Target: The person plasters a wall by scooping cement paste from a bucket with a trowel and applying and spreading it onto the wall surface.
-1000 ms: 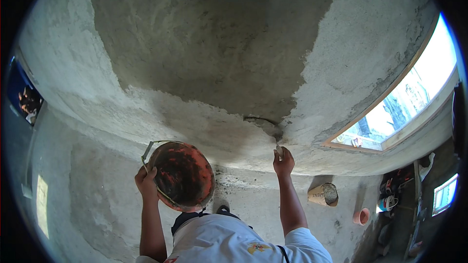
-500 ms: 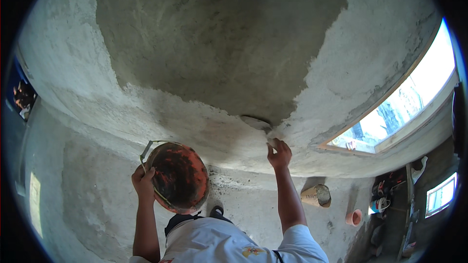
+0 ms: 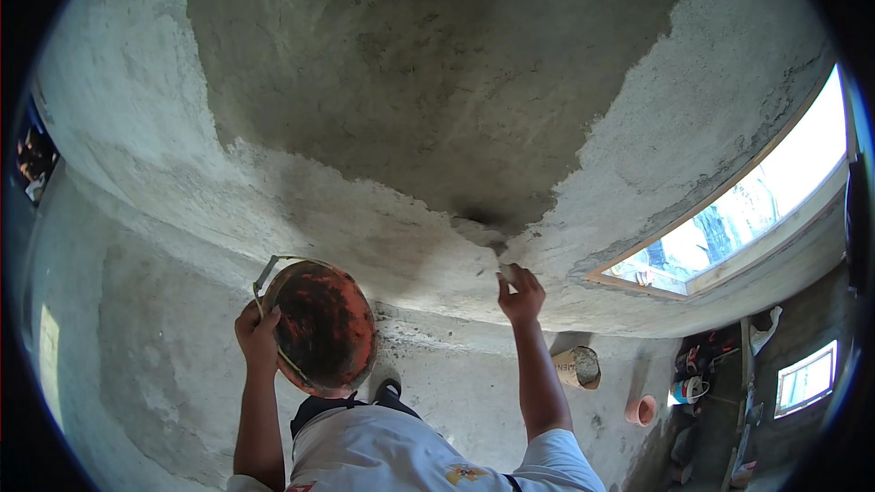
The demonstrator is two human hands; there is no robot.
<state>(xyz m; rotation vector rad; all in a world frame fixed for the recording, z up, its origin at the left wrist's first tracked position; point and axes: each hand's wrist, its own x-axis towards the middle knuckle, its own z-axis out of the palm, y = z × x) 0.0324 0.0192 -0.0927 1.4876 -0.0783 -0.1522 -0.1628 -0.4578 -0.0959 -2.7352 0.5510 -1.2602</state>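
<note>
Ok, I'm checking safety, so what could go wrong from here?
The left hand grips the reddish bucket at one side, so it might tip or slip. The trowel in the right hand could gouge the wall's darker patch. Stepping right might upset the open bag.

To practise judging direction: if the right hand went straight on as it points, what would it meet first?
Likely the wall, at the lower tip of the dark patch, trowel leading; depth is unclear, so they may be touching.
</note>
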